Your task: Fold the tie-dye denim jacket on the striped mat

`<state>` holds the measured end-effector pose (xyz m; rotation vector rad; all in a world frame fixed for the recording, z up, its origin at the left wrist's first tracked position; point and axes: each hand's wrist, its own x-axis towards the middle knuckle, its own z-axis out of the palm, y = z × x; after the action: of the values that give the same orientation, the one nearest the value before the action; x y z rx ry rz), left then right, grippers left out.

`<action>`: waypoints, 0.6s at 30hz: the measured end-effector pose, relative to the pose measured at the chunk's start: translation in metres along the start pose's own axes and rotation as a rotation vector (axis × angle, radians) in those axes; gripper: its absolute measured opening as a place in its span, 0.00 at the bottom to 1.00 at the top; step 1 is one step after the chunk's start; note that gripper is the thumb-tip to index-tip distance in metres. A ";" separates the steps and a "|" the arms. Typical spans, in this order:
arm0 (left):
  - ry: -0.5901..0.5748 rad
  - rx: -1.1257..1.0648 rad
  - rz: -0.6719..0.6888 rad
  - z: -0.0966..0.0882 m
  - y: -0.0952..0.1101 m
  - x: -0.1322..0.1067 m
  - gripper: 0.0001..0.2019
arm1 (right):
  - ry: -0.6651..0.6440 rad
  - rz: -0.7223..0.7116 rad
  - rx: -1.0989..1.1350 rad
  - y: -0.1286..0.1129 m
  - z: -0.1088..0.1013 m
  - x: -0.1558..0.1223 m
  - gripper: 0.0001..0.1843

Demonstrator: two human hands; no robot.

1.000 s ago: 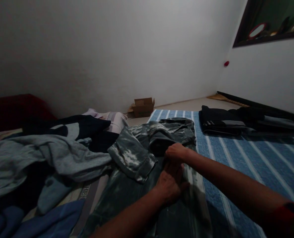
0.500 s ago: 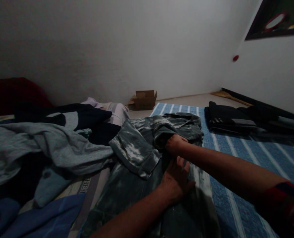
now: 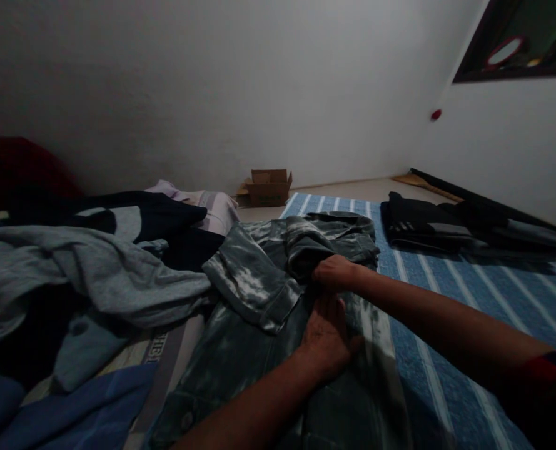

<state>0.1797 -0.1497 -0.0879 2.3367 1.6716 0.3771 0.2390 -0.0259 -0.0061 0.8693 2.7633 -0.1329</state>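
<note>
A grey-green tie-dye denim jacket (image 3: 259, 356) lies spread in front of me, its sleeves folded inward across it. One jacket sleeve (image 3: 256, 284) rests on the left half, with its cuff near the middle. My left hand (image 3: 327, 337) lies flat on the jacket, fingers stretched forward and thumb out to the right. Just beyond it, my right hand (image 3: 336, 274) is closed on the end of the other sleeve (image 3: 308, 240); its fingertips are partly hidden in the fabric.
To the left is a heap of clothes with a grey garment (image 3: 132, 275) on top. Folded dark clothes (image 3: 423, 228) lie at the right on a blue striped mat (image 3: 428, 300). An open cardboard box (image 3: 268, 187) stands by the back wall.
My left hand's fingers have drawn together and slid slightly forward, beneath my right hand. My right hand keeps its hold on the sleeve. The view has shifted slightly.
</note>
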 end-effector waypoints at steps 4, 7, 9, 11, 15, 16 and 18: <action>0.009 -0.004 -0.021 0.004 0.000 0.002 0.40 | 0.107 -0.097 -0.030 0.006 0.007 -0.031 0.12; 0.039 -0.021 -0.001 0.001 0.000 0.002 0.42 | 0.251 -0.096 0.008 0.010 0.031 -0.046 0.10; 0.003 -0.012 -0.017 -0.001 0.000 0.002 0.42 | 0.321 -0.082 0.060 0.016 0.052 -0.051 0.10; -0.037 0.012 -0.044 -0.003 0.000 0.002 0.39 | 0.386 -0.040 0.106 0.024 0.072 -0.055 0.13; -0.069 0.062 -0.062 -0.004 0.000 0.003 0.37 | 0.448 0.044 0.132 0.036 0.095 -0.060 0.20; -0.074 0.069 -0.067 -0.005 0.000 0.004 0.37 | 0.448 0.042 0.131 0.036 0.096 -0.061 0.20; -0.083 0.082 -0.076 -0.006 0.001 0.004 0.37 | 0.451 0.036 0.137 0.034 0.093 -0.064 0.20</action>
<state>0.1799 -0.1455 -0.0815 2.3037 1.7621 0.1982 0.3279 -0.0476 -0.0808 1.1000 3.1814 -0.1355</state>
